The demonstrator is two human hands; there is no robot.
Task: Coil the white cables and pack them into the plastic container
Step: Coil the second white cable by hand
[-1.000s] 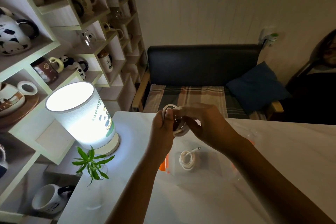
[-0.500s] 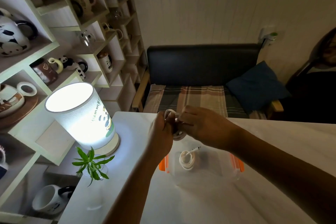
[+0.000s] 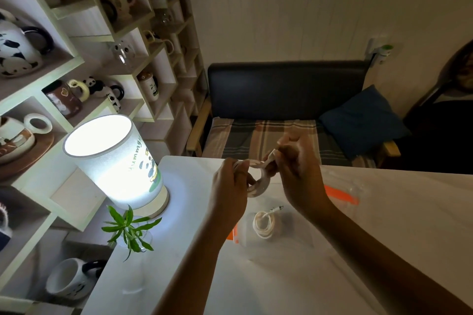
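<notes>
Both hands clench one white cable coil (image 3: 261, 181), left hand (image 3: 230, 181) pinning loops while right hand (image 3: 297, 171) should wrap snugly before dropping it into the plastic container (image 3: 294, 245) just below.

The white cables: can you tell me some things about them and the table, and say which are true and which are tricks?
1. Both hands hold a white cable coil above the table. True.
2. The plastic container has nothing in it. False: a second coiled cable lies inside.
3. The lamp is switched off. False: it glows brightly.
4. A small green plant stands in front of the lamp. True.
5. The left hand rests flat on the table. False: its grip is closed on the coil, as is the right hand.
</notes>
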